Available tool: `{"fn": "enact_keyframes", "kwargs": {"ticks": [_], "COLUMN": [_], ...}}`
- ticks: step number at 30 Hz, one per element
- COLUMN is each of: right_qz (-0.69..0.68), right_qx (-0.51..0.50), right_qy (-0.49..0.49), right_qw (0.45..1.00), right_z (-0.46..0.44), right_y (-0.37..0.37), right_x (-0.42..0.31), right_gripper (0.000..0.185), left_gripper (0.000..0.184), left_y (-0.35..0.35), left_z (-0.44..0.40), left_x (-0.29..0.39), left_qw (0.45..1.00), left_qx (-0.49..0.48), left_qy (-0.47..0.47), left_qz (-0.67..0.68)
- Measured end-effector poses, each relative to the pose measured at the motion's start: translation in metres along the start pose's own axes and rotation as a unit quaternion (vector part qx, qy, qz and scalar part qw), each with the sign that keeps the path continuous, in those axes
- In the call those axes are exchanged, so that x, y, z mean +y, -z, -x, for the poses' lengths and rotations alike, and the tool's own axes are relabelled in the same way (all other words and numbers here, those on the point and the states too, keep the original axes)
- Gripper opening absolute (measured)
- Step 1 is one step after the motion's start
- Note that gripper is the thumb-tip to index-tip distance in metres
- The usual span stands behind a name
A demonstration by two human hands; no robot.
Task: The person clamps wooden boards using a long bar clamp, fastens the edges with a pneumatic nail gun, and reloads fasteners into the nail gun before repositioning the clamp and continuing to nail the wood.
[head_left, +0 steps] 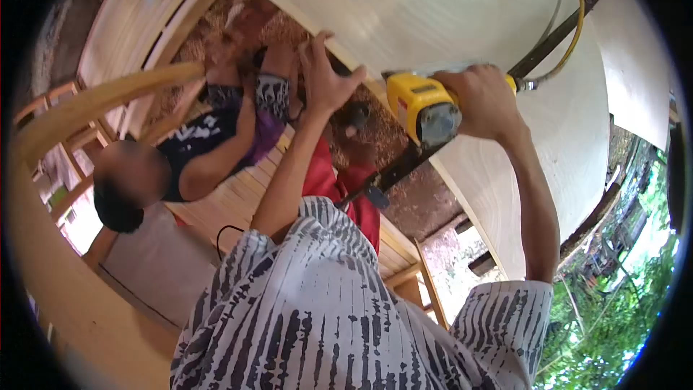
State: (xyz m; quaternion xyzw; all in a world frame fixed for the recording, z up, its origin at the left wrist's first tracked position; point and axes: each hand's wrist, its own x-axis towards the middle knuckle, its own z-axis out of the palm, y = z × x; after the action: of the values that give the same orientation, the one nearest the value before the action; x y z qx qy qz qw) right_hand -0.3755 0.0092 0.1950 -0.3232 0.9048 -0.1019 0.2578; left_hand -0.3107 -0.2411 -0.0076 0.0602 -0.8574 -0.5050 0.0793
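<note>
My right hand [487,101] is wrapped round the handle of a yellow power tool [422,110], which has a round grey end and a hose fitting at its rear. The tool rests at the near edge of a pale wooden panel [505,15]. To its left, my left hand [328,76] is at the panel's edge with thumb and fingers spread apart, nothing held in them. A dark bar [401,168] runs beneath the tool. The tool's working end and its contact with the panel are hidden.
Another person [209,145] sits close on my left on a slatted wooden bench [216,209]. A curved wooden piece [108,105] stands at the far left. The yellow hose [580,22] loops over the panel at the upper right. Greenery shows at the lower right.
</note>
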Motion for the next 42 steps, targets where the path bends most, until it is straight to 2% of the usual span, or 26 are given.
{"fn": "enact_keyframes", "kwargs": {"ticks": [2, 6, 11, 17, 23, 25, 30, 35, 38, 40, 42], "right_qz": [-0.001, 0.012, 0.068, 0.044, 0.056, 0.054, 0.048, 0.077, 0.075, 0.088, 0.101], "right_qx": [0.044, 0.001, -0.012, -0.029, -0.041, -0.044, -0.038, -0.078, -0.076, -0.077, -0.077], "right_qy": [0.027, 0.004, 0.028, 0.016, 0.017, 0.016, 0.025, 0.009, 0.01, -0.004, -0.014], "right_qw": [0.999, 1.0, 0.997, 0.998, 0.997, 0.997, 0.998, 0.994, 0.994, 0.993, 0.992], "right_z": [-0.006, -0.025, -0.04, -0.045, -0.045, -0.044, -0.043, -0.047, -0.048, -0.043, -0.035], "right_y": [-0.01, -0.019, -0.027, -0.029, -0.031, -0.029, -0.03, -0.034, -0.034, -0.028, -0.02], "right_x": [0.003, -0.004, -0.012, -0.019, -0.025, -0.027, -0.027, -0.029, -0.029, -0.03, -0.031], "right_gripper": [0.05, 0.053, 0.056, 0.054, 0.056, 0.056, 0.056, 0.057, 0.054, 0.053, 0.052], "left_gripper": [0.087, 0.088, 0.09, 0.091, 0.091, 0.09, 0.09, 0.088, 0.082, 0.073, 0.069], "left_y": [0.004, 0.008, 0.015, 0.025, 0.03, 0.032, 0.032, 0.034, 0.038, 0.04, 0.041], "left_z": [0.002, -0.002, -0.005, -0.004, 0.002, 0.002, 0.004, 0.007, 0.015, 0.029, 0.042], "left_x": [-0.003, -0.011, -0.024, -0.012, -0.012, -0.011, -0.013, -0.015, -0.017, -0.014, -0.003], "left_qw": [1.0, 1.0, 0.999, 0.995, 0.995, 0.996, 0.997, 0.996, 0.999, 0.987, 0.989], "left_qx": [0.006, -0.009, 0.006, -0.026, -0.025, -0.011, -0.01, -0.022, -0.001, 0.129, 0.116], "left_qy": [0.016, 0.017, 0.017, 0.073, 0.064, 0.033, 0.032, 0.038, 0.011, 0.05, 0.057], "left_qz": [-0.017, -0.003, -0.041, -0.069, -0.076, -0.077, -0.072, -0.078, -0.042, 0.083, 0.079]}}
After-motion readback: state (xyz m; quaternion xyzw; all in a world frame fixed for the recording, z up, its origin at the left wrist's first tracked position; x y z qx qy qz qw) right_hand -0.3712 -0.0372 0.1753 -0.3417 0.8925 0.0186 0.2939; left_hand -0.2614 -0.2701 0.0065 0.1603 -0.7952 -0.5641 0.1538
